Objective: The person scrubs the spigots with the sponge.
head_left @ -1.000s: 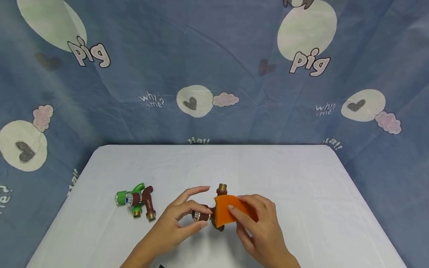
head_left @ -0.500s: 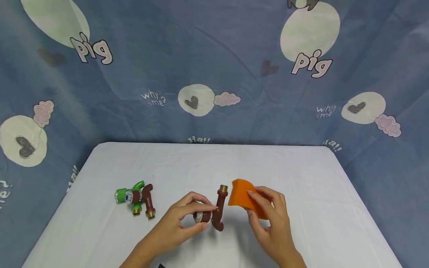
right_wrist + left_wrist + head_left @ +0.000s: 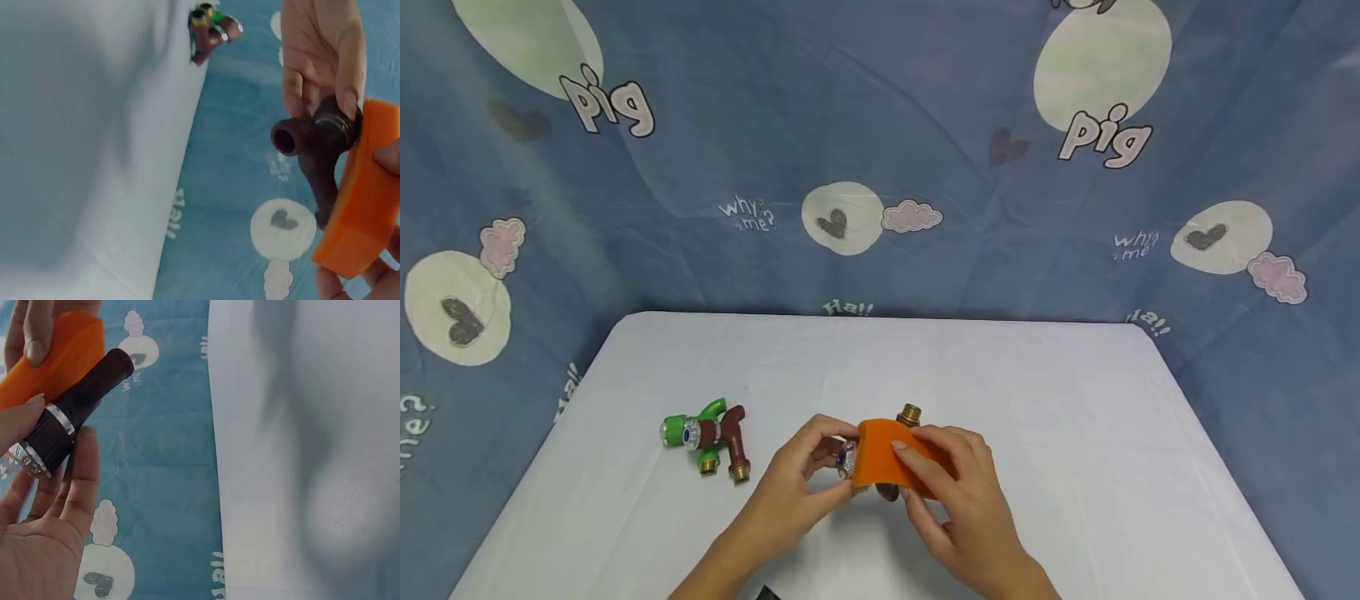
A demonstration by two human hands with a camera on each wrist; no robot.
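My left hand (image 3: 797,479) grips a dark brown faucet (image 3: 317,156) around its silver-banded knob, above the table. In my right hand (image 3: 966,504) an orange sponge (image 3: 878,450) is pinched between thumb and fingers. The sponge lies over the faucet's body in the head view, leaving the threaded brass end, the knob's silver cap and part of the spout showing. The left wrist view has the faucet's dark spout (image 3: 103,378) pointing up beside the sponge.
At the left on the white table (image 3: 1037,400), a green faucet (image 3: 673,431) and another brown faucet (image 3: 732,442) lie crossed together. A patterned blue curtain (image 3: 880,275) hangs behind the table. A small black object (image 3: 767,593) shows at the bottom edge.
The right hand lifted the sponge off the faucet to the right, then brought it back left over the faucet's body. The left hand has kept its hold, with the faucet turned slightly.
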